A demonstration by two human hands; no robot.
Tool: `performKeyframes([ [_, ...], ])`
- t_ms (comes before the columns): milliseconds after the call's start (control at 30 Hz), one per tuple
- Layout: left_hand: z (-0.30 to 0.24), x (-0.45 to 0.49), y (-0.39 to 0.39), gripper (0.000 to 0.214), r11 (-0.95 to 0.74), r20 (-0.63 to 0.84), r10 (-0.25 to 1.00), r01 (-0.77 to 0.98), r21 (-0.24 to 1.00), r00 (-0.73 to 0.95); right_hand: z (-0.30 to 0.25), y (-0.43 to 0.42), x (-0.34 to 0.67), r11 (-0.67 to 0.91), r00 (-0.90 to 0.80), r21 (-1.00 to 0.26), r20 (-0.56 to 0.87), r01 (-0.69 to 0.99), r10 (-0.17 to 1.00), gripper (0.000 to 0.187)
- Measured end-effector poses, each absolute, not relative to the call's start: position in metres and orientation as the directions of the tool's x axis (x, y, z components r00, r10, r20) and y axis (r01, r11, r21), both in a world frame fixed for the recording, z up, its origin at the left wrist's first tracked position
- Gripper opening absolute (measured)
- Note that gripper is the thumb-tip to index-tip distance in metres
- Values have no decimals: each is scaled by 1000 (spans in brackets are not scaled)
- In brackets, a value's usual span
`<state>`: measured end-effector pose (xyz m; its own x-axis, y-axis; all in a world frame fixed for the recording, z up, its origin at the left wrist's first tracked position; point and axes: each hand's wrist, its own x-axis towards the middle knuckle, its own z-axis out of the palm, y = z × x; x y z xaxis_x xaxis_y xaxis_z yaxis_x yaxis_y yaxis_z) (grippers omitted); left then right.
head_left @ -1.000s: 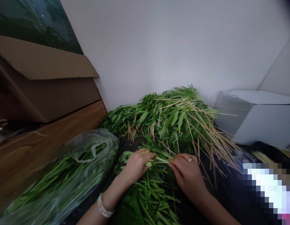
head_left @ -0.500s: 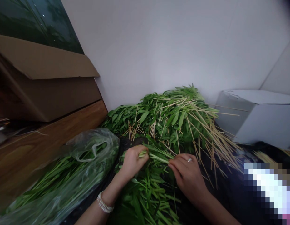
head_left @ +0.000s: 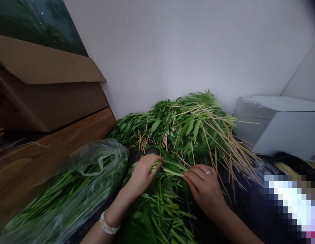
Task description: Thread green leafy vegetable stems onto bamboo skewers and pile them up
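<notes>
Between my two hands stretches a small bunch of leafy green stems (head_left: 172, 172), pale at the middle. My left hand (head_left: 145, 171), with a beaded bracelet at the wrist, is closed on one end, and bits of pale green stem show at its fingers. Pinched in my right hand (head_left: 204, 184), which wears a ring, is the other end. Below them lies a loose heap of cut greens (head_left: 162, 210). Behind is a large pile of leafy greens (head_left: 180, 125) with many thin wooden skewers (head_left: 233, 154) sticking out to the right.
A clear plastic bag (head_left: 96, 189) full of long greens lies at the left. Beyond it an open cardboard box (head_left: 63, 105) stands on a wooden surface (head_left: 78, 130). At the right is a white box (head_left: 287, 125), against the pale wall (head_left: 172, 51).
My left hand has turned slightly, its back now more toward me, and its forearm has shifted a little left. Both hands keep their hold on the stems.
</notes>
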<state>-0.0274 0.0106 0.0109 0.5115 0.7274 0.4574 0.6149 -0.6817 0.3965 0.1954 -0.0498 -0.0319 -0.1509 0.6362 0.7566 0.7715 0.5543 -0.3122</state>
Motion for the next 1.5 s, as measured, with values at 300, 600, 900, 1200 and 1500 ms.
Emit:
performKeyframes([
  [300,1,-21,6,18,-797,297,597,595,107,746,-31,-52,194,588,-189,-259,784,766,591,13],
  [600,1,-19,6,11,-767,396,611,637,82,685,-31,-51,192,566,-194,-295,736,770,649,16],
  [900,0,-18,15,15,-456,378,889,561,691,257,-25,-54,188,558,-189,-318,718,767,670,21],
  [1200,14,-37,21,19,-577,625,753,662,478,204,-28,-52,193,529,-191,-298,704,795,684,18],
  [1500,8,-2,-7,14,-786,444,590,604,128,674,-29,-55,186,559,-255,-202,733,804,631,18],
])
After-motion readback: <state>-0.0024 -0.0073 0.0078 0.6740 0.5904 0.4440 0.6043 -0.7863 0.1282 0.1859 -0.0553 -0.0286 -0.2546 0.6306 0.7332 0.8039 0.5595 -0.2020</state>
